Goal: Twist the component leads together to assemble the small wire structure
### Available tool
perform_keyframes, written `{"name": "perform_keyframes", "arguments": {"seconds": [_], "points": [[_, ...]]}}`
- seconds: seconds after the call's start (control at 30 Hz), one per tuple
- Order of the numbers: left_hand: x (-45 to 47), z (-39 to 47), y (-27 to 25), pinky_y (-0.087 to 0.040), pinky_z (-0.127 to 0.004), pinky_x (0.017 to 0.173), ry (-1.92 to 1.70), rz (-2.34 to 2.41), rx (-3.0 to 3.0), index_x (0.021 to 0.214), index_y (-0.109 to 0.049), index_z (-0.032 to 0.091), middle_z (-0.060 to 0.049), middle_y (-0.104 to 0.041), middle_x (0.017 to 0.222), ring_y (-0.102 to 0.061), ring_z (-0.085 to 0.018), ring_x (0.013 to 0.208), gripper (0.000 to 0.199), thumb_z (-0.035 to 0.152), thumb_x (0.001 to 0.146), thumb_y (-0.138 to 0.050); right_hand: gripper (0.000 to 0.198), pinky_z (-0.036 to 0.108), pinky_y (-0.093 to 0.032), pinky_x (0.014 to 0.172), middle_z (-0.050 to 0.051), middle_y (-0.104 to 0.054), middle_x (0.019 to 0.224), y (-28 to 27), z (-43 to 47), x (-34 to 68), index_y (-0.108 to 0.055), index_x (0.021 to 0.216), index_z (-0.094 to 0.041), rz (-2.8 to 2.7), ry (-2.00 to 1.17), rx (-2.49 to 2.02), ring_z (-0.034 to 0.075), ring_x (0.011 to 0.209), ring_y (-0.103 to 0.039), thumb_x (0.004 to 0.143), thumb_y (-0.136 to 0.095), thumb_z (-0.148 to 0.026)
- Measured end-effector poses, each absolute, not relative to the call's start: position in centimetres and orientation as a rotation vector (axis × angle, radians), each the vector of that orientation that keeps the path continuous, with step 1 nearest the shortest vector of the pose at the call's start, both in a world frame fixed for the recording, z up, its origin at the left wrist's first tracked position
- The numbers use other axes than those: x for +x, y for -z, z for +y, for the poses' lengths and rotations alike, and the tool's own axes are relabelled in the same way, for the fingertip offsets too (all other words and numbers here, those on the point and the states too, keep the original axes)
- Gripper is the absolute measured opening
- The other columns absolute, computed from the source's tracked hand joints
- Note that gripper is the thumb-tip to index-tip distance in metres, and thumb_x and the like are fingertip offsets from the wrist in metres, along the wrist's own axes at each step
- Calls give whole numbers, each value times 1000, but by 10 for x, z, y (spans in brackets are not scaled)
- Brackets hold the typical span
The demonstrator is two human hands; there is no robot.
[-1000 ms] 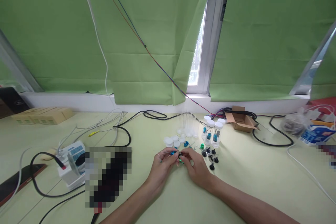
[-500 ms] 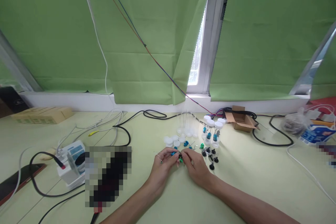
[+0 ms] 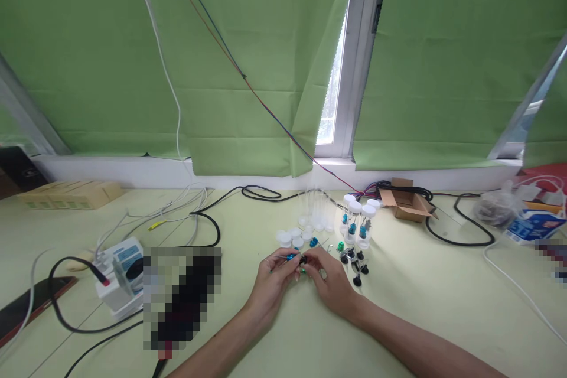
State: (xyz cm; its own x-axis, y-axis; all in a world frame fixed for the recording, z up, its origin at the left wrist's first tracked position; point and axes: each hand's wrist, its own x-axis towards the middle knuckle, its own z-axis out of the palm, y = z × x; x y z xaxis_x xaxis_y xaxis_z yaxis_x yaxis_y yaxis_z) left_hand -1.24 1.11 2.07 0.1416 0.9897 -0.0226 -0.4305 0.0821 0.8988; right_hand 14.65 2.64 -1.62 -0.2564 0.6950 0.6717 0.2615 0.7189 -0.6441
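Note:
Between the fingertips of my left hand (image 3: 273, 280) is a small blue piece (image 3: 290, 257) with a thin metal rod sticking out to the left. My right hand (image 3: 330, 279) pinches a small black round piece (image 3: 303, 260) against the blue one's right end; whether they are joined I cannot tell. A green piece (image 3: 303, 271) shows partly below the fingertips. Just beyond the hands lie a loose blue piece (image 3: 313, 242) and another green piece (image 3: 341, 246). Several black pieces with metal stems (image 3: 357, 280) are scattered right of my right hand.
White round caps (image 3: 284, 240) lie behind my hands, with clear tubes (image 3: 315, 215) beyond. Capped tubes (image 3: 363, 229) holding blue pieces stand at right, near an open cardboard box (image 3: 405, 207). A power strip (image 3: 121, 277) and cables are at left.
My right fingers have shifted slightly, and the black piece at their tips now shows more clearly. The blue piece has moved a little up and left.

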Motion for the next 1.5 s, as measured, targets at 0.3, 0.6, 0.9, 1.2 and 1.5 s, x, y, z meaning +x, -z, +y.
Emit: {"name": "perform_keyframes", "arguments": {"seconds": [0.3,0.6,0.9,1.2,1.5], "points": [[-12,9,-22,-46,-25,71,-1222,829,942,87,-74,17,-2,-64,71,-55,-11,65,20,26,71,-79,21,26,-44,65,2,-62,76,13,24,146,-58,84,-20,-1886,-457,-839,16,67,-57,98,-42,-19],[-12,12,-20,-44,-23,62,-1271,842,898,85,-75,16,-2,-64,73,-52,-10,60,22,27,67,-81,14,26,-49,65,3,-66,84,12,24,145,-56,107,-20,-1841,-520,-815,16,70,-61,94,-50,-21],[-11,9,-24,-42,-24,58,-1264,871,896,88,-73,16,0,-62,68,-52,-10,56,26,28,66,-82,17,28,-51,67,4,-65,88,16,26,146,-56,108,-22,-1859,-462,-759,17,72,-61,93,-50,-18],[-10,10,-28,-45,-25,61,-1253,785,911,85,-71,16,-2,-63,72,-56,-12,62,27,42,80,-68,16,29,-51,67,5,-65,88,15,25,147,-57,107,-21,-1792,-439,-802,18,73,-61,93,-49,-18],[-9,14,-23,-45,-25,52,-1224,850,1019,82,-70,13,-3,-62,67,-55,-13,54,36,49,76,-70,16,29,-52,67,7,-67,87,14,25,147,-59,105,-20,-1783,-449,-805,19,75,-63,95,-47,-22]]}}
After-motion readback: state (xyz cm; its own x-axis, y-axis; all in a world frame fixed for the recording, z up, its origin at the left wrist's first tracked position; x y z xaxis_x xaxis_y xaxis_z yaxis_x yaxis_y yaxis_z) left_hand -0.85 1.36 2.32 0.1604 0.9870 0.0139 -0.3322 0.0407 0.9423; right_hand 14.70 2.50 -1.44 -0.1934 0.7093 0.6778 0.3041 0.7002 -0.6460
